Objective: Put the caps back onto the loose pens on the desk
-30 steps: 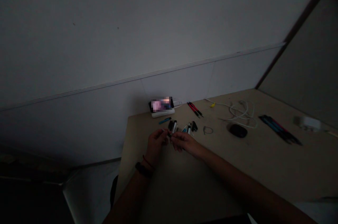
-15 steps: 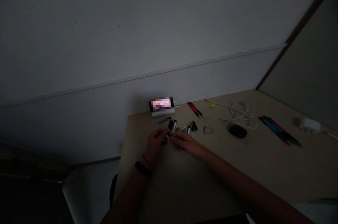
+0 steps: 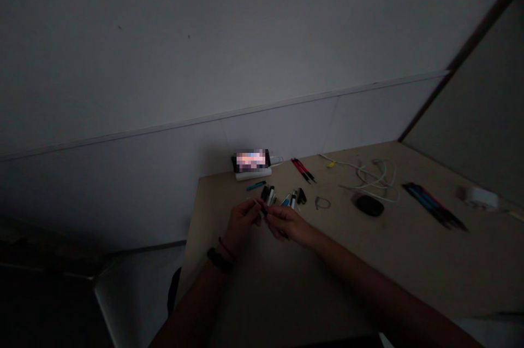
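Observation:
My left hand (image 3: 243, 220) and my right hand (image 3: 289, 222) meet over the middle of the pale wooden table (image 3: 409, 260). Between them they pinch a slim dark pen (image 3: 266, 212), its light tip pointing up and left. The fingers hide most of its length. Just beyond my fingertips stands a tight group of black and white markers (image 3: 282, 198). A dark band and a thin red cord circle my left wrist.
At the back edge, a phone (image 3: 250, 160) rests on a white power bank (image 3: 252, 174). Also on the table are red-and-black pens (image 3: 303, 170), a white cable (image 3: 374, 178), a black mouse (image 3: 369, 205), several blue pens (image 3: 434, 206) and a white adapter (image 3: 478, 198). Walls bound the far sides.
Both hands stay together on the pen, with only slight finger shifts. The whole view has tilted a little.

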`<state>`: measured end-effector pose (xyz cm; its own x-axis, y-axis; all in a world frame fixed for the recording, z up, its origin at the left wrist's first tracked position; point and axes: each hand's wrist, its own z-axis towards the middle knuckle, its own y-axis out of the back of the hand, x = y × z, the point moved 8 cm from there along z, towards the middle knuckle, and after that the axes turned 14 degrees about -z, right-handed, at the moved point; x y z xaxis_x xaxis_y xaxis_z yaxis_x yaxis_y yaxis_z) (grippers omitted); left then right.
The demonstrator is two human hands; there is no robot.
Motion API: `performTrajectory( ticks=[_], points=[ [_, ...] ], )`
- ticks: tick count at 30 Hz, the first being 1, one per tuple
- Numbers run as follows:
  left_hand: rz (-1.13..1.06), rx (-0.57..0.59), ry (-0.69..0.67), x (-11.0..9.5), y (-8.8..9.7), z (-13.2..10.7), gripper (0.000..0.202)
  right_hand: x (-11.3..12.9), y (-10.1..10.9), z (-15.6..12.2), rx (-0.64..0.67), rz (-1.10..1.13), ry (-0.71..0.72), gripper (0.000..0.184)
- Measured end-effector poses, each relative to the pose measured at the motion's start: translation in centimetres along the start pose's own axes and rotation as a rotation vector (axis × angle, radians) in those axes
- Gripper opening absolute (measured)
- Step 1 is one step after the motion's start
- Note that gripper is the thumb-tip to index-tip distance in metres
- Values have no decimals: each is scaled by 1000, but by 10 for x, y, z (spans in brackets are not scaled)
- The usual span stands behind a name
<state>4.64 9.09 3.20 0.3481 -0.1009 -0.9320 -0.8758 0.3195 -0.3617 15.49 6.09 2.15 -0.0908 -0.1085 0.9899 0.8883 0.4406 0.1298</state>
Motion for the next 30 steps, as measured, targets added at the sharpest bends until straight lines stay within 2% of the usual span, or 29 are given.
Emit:
performTrajectory(
  ticks=[7,14,30],
  points=[
    [-64,-116,2,7,5,0,46,-5,4,2,-45,-11,-81,47],
    [-160,-167,35,11,6,0,44,-15,6,3,-79,12,-119,46],
    [-153,-193,28,8,5,-2,45,-18,6,2,-70,12,-172,46]
  ],
)
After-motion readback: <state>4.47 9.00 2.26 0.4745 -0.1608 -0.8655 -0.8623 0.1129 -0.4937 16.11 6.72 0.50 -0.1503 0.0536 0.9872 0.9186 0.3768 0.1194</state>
